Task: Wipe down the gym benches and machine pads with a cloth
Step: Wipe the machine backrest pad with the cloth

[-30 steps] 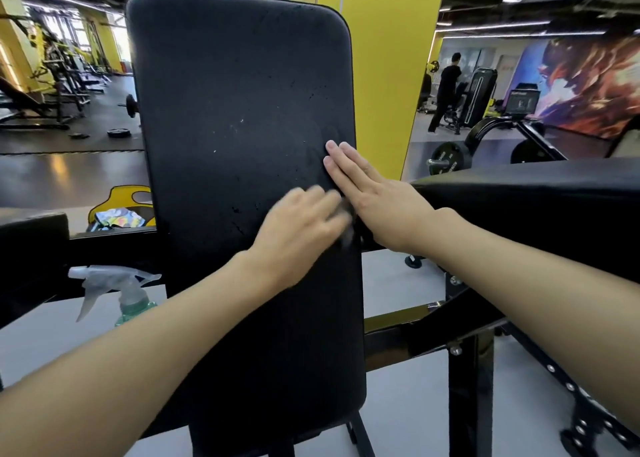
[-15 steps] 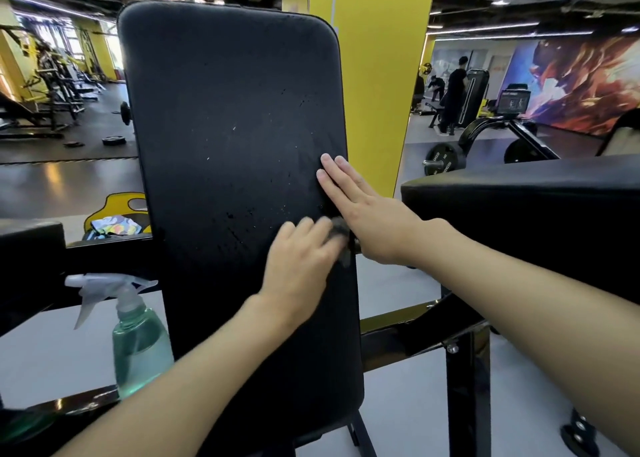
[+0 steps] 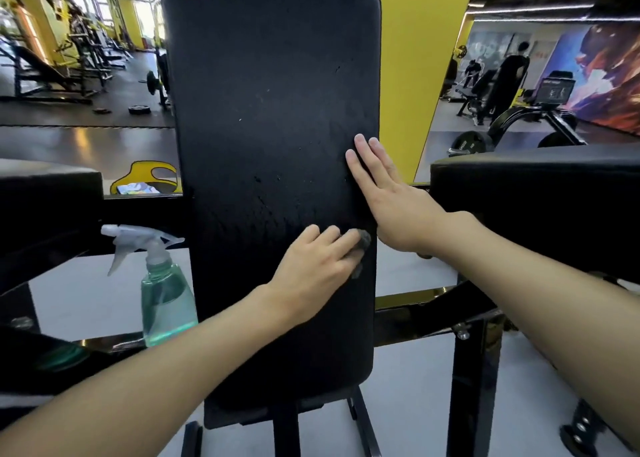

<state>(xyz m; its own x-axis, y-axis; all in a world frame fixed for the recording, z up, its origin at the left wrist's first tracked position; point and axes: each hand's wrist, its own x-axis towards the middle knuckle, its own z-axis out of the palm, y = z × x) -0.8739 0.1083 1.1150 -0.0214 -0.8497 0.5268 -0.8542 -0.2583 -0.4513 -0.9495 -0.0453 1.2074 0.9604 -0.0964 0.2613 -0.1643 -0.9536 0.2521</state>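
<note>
While the left hand [image 3: 311, 266] presses a small dark grey cloth [image 3: 363, 241] against the upright black back pad [image 3: 270, 110], the right hand [image 3: 388, 200] lies flat on the same pad just above it. The cloth sits low on the pad's right edge, bunched under the left fingers, which lie nearly straight over it. A bit pokes out past the fingertips and another below the hand; the left thumb is hidden. The right hand's fingers are straight and together, pointing up along the pad's right edge, holding nothing. The two hands are close but not touching.

Left of the pad stands a clear spray bottle [image 3: 166, 294] of green liquid on the black frame. A second black pad [image 3: 536, 197] sits to the right, and a yellow pillar [image 3: 415, 58] rises behind.
</note>
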